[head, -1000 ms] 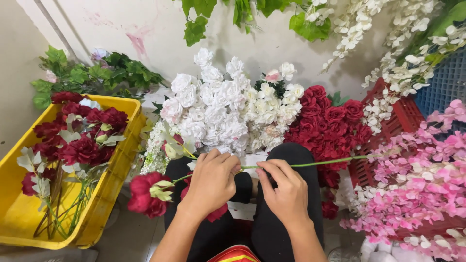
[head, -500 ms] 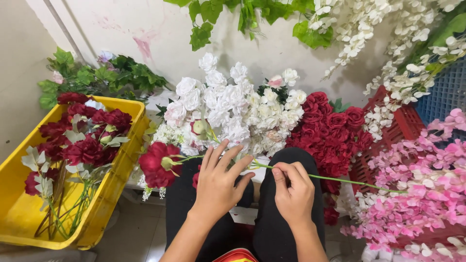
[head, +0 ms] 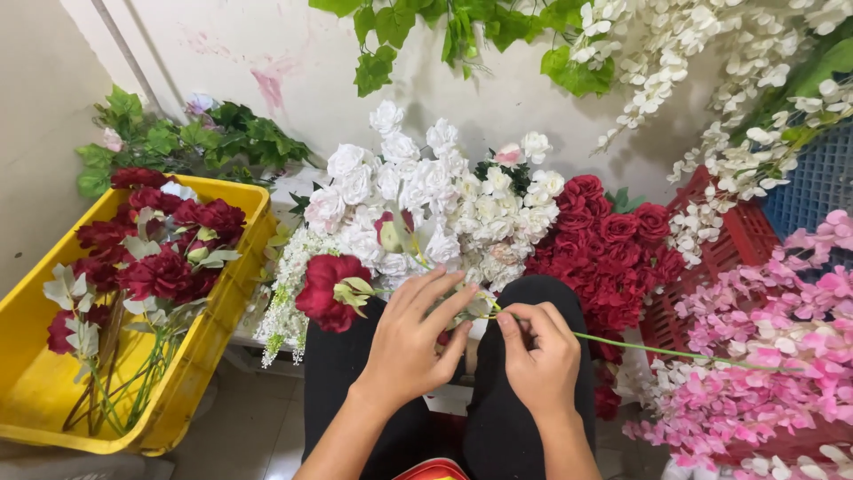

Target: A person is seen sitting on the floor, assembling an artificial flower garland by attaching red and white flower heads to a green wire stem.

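My left hand (head: 410,340) cups a bunch of artificial flowers over my lap, its fingers spread around the stems. A dark red bloom (head: 330,290) and a pale bud (head: 389,233) stick out to the left of it. My right hand (head: 536,358) pinches a long thin green stem (head: 657,351) that runs out to the right over the pink blossoms. Both hands meet just above my black-trousered knees.
A yellow crate (head: 40,391) at the left holds red flowers with green stems. White roses (head: 418,191) and dark red roses (head: 613,240) are piled ahead. Pink blossoms (head: 782,347) lie on a red crate (head: 711,258) at the right. Green leaves hang above.
The red bloom has swung up from low left to beside my left hand, whose fingers have spread. The green stem now slopes down to the right.
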